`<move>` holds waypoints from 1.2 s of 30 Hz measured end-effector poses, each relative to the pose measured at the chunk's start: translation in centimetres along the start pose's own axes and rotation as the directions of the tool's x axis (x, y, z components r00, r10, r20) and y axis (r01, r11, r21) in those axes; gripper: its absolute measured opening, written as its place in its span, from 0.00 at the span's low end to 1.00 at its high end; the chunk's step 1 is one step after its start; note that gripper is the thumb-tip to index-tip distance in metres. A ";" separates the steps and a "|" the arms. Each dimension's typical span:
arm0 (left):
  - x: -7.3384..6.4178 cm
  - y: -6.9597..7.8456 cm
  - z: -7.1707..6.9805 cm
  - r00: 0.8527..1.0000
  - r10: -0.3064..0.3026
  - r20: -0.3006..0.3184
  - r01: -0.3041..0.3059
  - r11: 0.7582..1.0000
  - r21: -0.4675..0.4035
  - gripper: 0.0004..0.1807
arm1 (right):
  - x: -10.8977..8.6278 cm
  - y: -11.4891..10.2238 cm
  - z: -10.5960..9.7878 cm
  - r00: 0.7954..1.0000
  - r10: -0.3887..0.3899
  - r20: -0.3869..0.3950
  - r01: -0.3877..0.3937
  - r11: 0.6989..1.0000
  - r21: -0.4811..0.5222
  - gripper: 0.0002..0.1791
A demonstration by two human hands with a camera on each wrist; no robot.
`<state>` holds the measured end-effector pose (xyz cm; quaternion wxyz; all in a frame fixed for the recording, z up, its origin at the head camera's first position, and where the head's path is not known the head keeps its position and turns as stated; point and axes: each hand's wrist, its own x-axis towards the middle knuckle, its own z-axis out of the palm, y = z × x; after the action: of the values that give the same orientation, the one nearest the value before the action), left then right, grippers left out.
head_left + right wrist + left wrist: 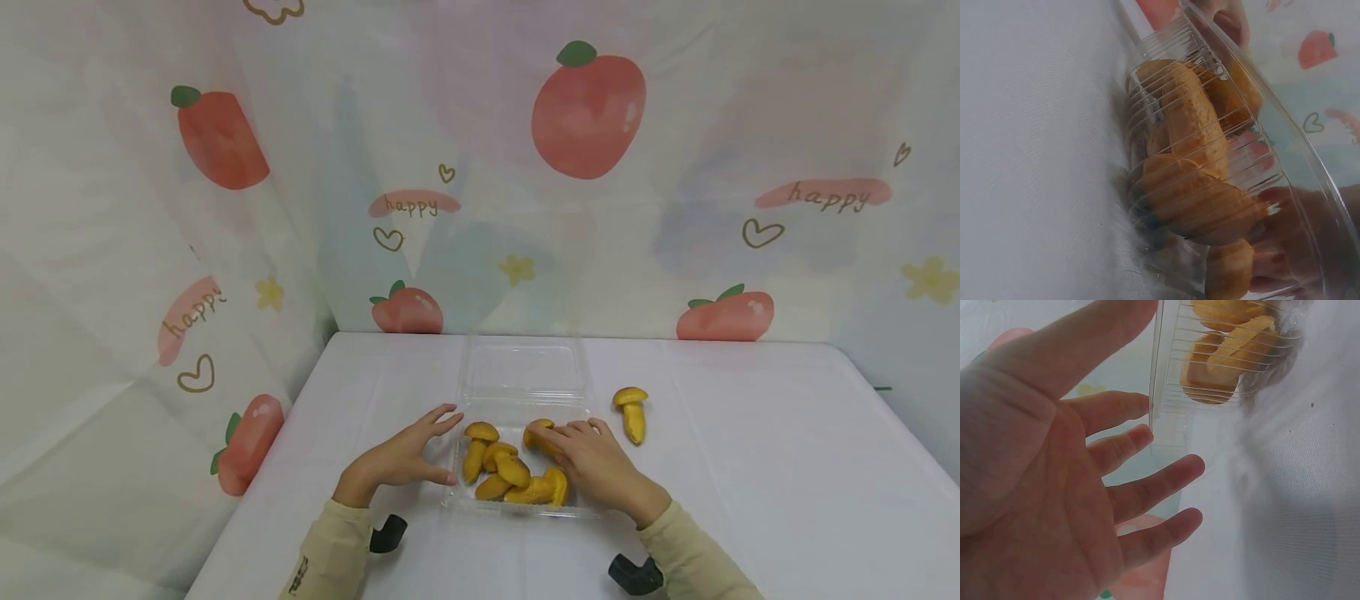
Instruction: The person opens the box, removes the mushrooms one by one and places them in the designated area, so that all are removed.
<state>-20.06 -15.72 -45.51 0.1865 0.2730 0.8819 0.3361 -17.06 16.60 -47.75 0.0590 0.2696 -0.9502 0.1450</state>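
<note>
A clear plastic clamshell box (525, 510) lies with its lid folded back, holding several yellow mushrooms (512, 469). My right hand (596, 462) reaches over the box's right side and holds a yellow mushroom (538, 433) near the back right corner inside; its fingers cover part of the stem. Through the ribbed wall, the right wrist view shows fingertips (1269, 265) against a mushroom (1229, 272). My left hand (401, 454) is spread beside the box's left edge, thumb and fingers apart, with nothing in it. In the left wrist view its fingertips come close to the rim (1154, 381).
One more yellow mushroom (632, 414) lies on the white tablecloth (750, 467) to the right of the box. The clear lid (522, 371) lies toward the back edge. A printed curtain (480, 125) hangs behind the table and along its left side.
</note>
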 end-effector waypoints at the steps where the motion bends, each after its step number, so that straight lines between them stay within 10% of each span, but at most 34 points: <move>1: 0.0 0.0 0.0 1.000 0.001 0.000 -0.001 1.000 0.000 0.53 | 0.0 0.0 0.1 1.000 0.005 0.003 -0.005 1.000 0.005 0.29; 26: 0.1 -0.2 0.0 1.000 0.023 -0.004 -0.023 1.000 0.003 0.53 | 0.1 1.2 -2.2 0.975 0.061 -0.213 0.036 0.905 0.424 0.31; 36: 0.0 0.1 0.0 1.000 0.015 0.000 -0.015 1.000 -0.006 0.53 | -0.7 2.0 -4.6 0.981 0.110 -0.163 0.016 0.782 0.624 0.30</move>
<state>-20.06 -15.65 -45.47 0.1848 0.2793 0.8787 0.3400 -17.38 19.96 -44.03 0.0537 0.2351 -0.8455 0.4764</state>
